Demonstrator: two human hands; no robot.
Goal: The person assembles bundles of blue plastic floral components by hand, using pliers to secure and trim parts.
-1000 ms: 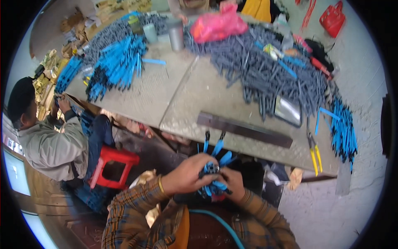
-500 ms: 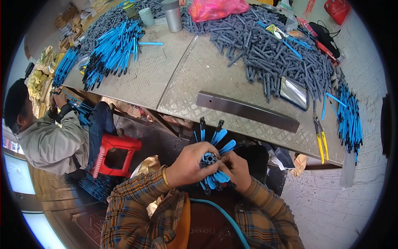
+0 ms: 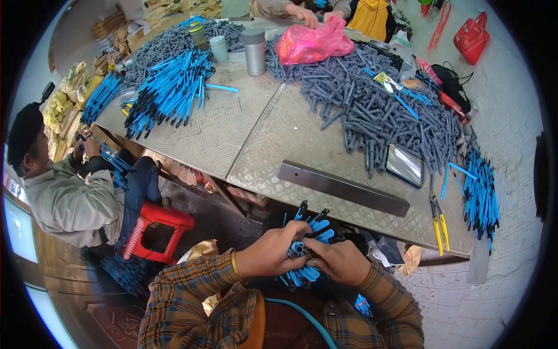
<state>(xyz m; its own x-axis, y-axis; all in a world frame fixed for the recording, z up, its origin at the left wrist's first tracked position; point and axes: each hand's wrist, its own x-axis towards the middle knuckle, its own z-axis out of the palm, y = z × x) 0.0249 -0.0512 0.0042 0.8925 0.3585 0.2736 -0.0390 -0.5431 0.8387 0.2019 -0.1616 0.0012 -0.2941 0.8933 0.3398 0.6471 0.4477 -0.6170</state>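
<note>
The left hand [image 3: 270,253] is wrapped around a bundle of blue strips [image 3: 305,274], while the right hand [image 3: 343,260] presses thumb and fingers to its right side; what those fingertips pinch is hidden. The bundle is held in front of the body, just off the near edge of the table [image 3: 261,148]. Its one dark round end [image 3: 297,250] faces up at the camera, long axis toward the viewer; around it strips splay, some pointing toward the table, others back toward the wearer. On the table are one metal bar [image 3: 343,189], one pair of yellow-handled pliers [image 3: 440,224], one flat dark-framed device [image 3: 405,166], one pink bag [image 3: 314,43], two cups [image 3: 254,52] and one green bottle [image 3: 198,36]. Two heaps of grey plugs [image 3: 378,104] spread beyond. One co-worker [image 3: 75,198] sits at left; another's hands [image 3: 302,14] are at the bag.
</note>
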